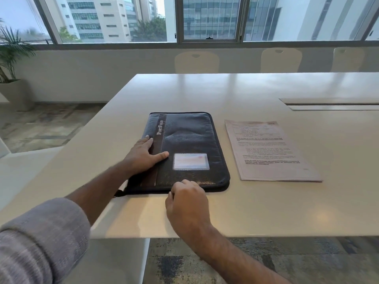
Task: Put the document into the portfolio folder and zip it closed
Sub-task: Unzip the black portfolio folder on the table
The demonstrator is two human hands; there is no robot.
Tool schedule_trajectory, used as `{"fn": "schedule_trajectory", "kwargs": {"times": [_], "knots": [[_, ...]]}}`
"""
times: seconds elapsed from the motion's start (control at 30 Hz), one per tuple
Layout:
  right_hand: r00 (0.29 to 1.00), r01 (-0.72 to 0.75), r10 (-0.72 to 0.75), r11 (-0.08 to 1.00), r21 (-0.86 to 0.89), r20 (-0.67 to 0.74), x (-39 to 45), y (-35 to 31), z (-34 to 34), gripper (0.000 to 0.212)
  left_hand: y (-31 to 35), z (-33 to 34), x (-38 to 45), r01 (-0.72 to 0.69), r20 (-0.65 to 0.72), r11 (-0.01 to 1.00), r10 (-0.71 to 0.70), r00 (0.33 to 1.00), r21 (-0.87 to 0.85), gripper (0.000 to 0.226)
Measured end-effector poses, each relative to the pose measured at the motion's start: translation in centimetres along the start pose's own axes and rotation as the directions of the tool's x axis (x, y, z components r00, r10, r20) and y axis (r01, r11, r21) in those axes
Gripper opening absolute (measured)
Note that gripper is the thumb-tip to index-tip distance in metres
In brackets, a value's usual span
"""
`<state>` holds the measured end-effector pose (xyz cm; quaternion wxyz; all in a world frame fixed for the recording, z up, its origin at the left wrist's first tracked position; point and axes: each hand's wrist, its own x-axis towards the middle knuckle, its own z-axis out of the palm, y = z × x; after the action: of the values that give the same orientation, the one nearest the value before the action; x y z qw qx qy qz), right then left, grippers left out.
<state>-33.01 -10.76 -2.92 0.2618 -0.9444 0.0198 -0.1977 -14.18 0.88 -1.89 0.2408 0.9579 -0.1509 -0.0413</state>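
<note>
A black leather portfolio folder lies flat and closed on the white table, with "Portfolio" printed on a brown strip along its left side. My left hand rests on that left side, fingers straight and thumb spread. My right hand is at the folder's near edge with its fingers curled under; the back of the hand hides whether they hold anything. The document, a thin stack of printed pages, lies flat on the table just to the right of the folder, untouched.
A cable hatch is set into the table at the far right. White chairs stand along the far side under the windows. A potted plant stands on the floor to the left. A short black strap sticks out at the folder's near left corner.
</note>
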Motion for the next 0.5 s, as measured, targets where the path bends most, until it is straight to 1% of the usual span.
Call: {"fn": "schedule_trajectory", "kwargs": {"times": [0.07,0.13,0.17,0.27,0.5], "knots": [[0.998,-0.042,0.042,0.999,0.007,-0.047,-0.2,0.3,-0.2,0.019,-1.3,-1.0,-1.1,-0.049,0.099,0.996,0.056,0.994,-0.073,0.098],[0.993,-0.068,0.069,0.998,0.018,-0.093,-0.2,0.3,-0.2,0.02,-2.8,-1.6,-2.7,-0.118,0.17,0.992,0.124,0.978,-0.048,0.099],[0.992,-0.072,0.074,0.997,0.019,-0.105,-0.2,0.2,-0.2,0.019,-3.4,-1.7,-3.4,-0.147,0.184,0.989,0.149,0.972,-0.027,0.101],[0.995,-0.051,0.054,0.998,0.032,-0.085,-0.3,-0.4,0.1,0.019,-4.2,-1.4,-4.3,-0.189,0.182,0.982,0.185,0.966,0.001,0.1],[1.0,-0.001,0.004,0.996,0.086,-0.029,-0.1,-2.7,1.6,0.021,-3.8,-1.3,-4.0,-0.176,0.184,0.984,0.175,0.967,-0.016,0.094]]}}
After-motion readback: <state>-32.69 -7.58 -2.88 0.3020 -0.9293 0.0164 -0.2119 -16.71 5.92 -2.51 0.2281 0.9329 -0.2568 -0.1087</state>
